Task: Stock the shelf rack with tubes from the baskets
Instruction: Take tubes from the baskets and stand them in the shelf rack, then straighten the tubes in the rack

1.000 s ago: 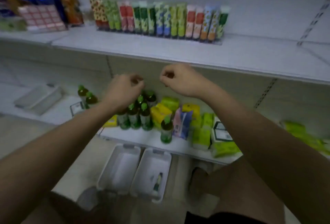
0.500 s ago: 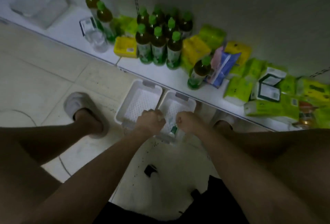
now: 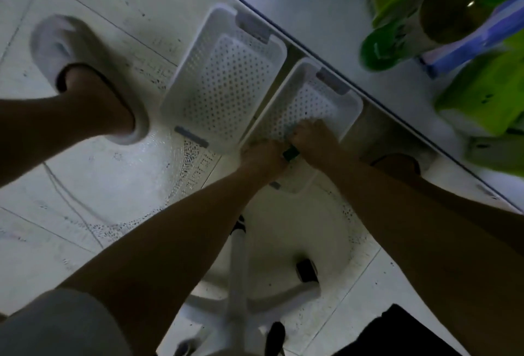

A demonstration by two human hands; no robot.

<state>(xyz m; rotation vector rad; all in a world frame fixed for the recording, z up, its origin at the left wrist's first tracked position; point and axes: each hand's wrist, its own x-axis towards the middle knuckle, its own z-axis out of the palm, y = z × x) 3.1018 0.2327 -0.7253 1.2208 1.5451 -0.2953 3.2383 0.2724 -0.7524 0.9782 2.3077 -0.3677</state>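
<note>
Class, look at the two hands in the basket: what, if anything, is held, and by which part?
The right hand grips a tube by its body; only the dark cap end shows. Whether the left hand also holds it cannot be told.

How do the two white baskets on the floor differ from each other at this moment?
The left basket shows a bare perforated bottom and no hand touches it; the right basket has both hands in its near end, the left hand and the right hand, closed around a dark green tube. The left basket shows whole; the right basket is partly hidden by the hands. Both are white, perforated, with grey handles, lying side by side.
</note>
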